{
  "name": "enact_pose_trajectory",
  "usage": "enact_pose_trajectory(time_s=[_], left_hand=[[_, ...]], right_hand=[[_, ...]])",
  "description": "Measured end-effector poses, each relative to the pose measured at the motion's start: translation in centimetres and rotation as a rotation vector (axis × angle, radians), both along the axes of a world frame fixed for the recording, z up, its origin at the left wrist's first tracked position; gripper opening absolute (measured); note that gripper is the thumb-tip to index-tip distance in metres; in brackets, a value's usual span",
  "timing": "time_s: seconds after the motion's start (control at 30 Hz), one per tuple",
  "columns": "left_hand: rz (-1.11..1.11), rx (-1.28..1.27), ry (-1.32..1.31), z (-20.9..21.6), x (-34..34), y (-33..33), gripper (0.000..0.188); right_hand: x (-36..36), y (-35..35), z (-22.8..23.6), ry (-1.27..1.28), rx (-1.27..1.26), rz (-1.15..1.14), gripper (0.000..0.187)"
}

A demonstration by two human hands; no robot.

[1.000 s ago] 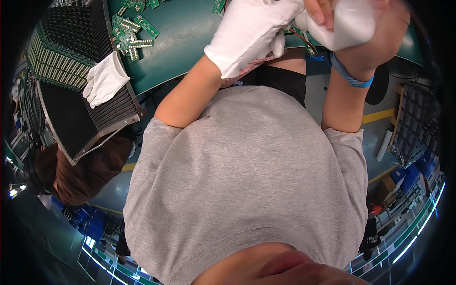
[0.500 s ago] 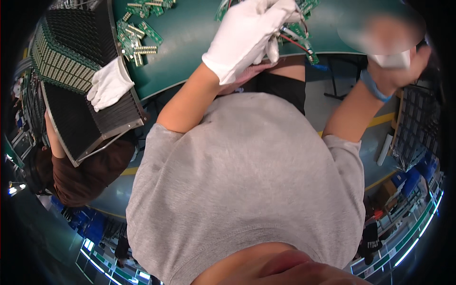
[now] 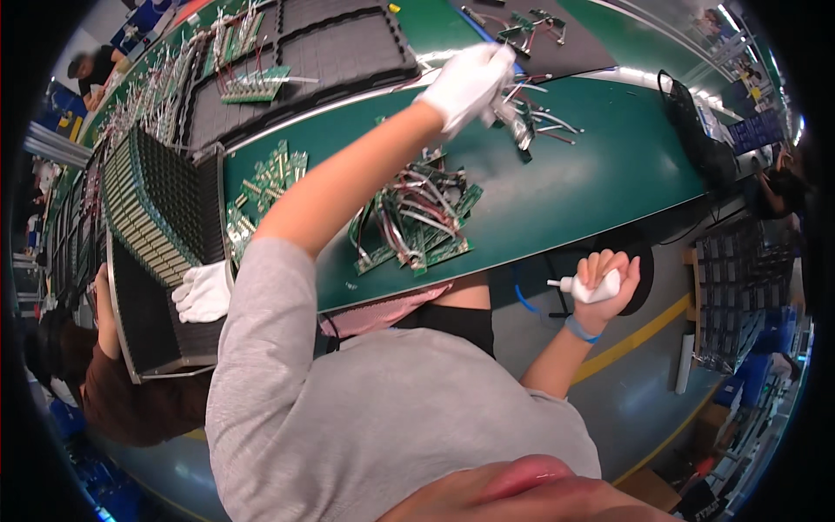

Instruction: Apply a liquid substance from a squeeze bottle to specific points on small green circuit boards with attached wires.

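Observation:
Far out over the green table [image 3: 600, 187], my left hand [image 3: 472, 85] in a white glove is closed on a small wired circuit board [image 3: 519, 130]. The board hangs against its palm side, with white leads spreading to the right; the fingertips are slightly blurred. My right hand [image 3: 619, 291] is bare, with a blue band at the wrist. Held out beyond the table's near edge, it wraps round a small white squeeze bottle [image 3: 597, 287] whose thin nozzle points left. Between me and my left hand lies a heap of wired green boards [image 3: 417, 213].
A black slotted rack [image 3: 143, 326] full of boards stands at left, with a loose white glove [image 3: 204, 292] on it. Bare green boards [image 3: 270, 178] lie beside it. Behind are black trays [image 3: 335, 52] and a dark mat [image 3: 557, 43]. Another person [image 3: 130, 383] sits at left.
My left hand has reached farther over the table with the wired board. My right hand has come down, and the bottle in it now shows plainly. The view has shifted, showing more table.

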State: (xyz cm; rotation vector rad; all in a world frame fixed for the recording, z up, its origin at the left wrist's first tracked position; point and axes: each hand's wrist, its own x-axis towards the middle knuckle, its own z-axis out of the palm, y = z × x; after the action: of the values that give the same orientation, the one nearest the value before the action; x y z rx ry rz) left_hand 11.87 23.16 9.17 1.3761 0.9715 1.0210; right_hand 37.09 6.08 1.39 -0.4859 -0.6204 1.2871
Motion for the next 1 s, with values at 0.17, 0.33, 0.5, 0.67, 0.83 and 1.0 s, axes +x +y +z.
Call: enact_pose_trajectory(time_s=[0.17,0.33,0.5,0.67,0.83,1.0], left_hand=[[0.13,0.092,0.053,-0.7,5.0,18.2,0.061],[-0.023,-0.098,0.479,0.2,4.8,14.7,0.091],[-0.203,-0.211,0.57,0.1,-4.8,9.2,0.061],[-0.176,-0.158,1.262,-2.9,-11.2,2.3,0.033],[0.091,-0.107,1.19,-9.2,-14.4,-0.8,0.065],[0.246,0.101,1.165,-13.0,-14.3,1.5,0.072]], right_hand=[[-0.8,-0.1,0.1,0.033,-0.035,-0.021,0.048],[1.2,-1.2,-1.0,-0.005,-0.061,-0.083,0.047],[1.2,-0.3,-2.1,0.046,-0.1,-0.039,0.046],[0.2,0.1,-1.8,0.002,-0.065,0.014,0.048],[-1.5,0.8,-1.7,0.132,-0.229,0.028,0.051],[-2.6,0.1,-0.1,0.22,-0.177,0.153,0.048]])
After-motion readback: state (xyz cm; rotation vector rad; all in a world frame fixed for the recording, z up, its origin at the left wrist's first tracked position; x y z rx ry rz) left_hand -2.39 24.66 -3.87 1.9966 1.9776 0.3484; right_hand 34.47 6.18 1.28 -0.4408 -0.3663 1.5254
